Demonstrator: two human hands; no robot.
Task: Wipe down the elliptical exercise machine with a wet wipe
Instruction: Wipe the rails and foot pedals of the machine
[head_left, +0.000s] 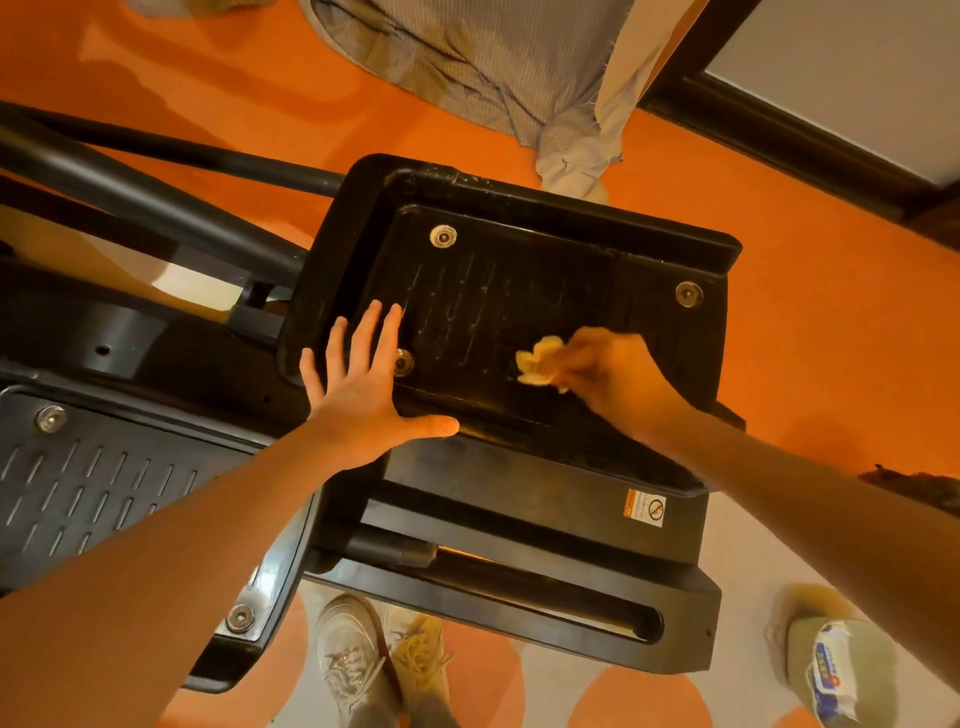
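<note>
A crumpled, pale wet wipe (537, 361) is pinched in the curled fingers of the right hand (605, 374) and pressed against the black, ribbed plastic pedal (519, 291) of the elliptical machine. The pedal is rectangular with a raised rim and round metal bolts (443, 237). The left hand (358, 384) is laid flat, fingers spread, on its left edge. Orange floor (805, 338) lies beneath.

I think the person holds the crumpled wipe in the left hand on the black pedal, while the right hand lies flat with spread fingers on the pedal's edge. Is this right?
Not quite: the hands are swapped. The head view shows the right hand pinching the crumpled wipe on the black pedal, while the left hand lies flat with spread fingers on the pedal's edge.
</note>
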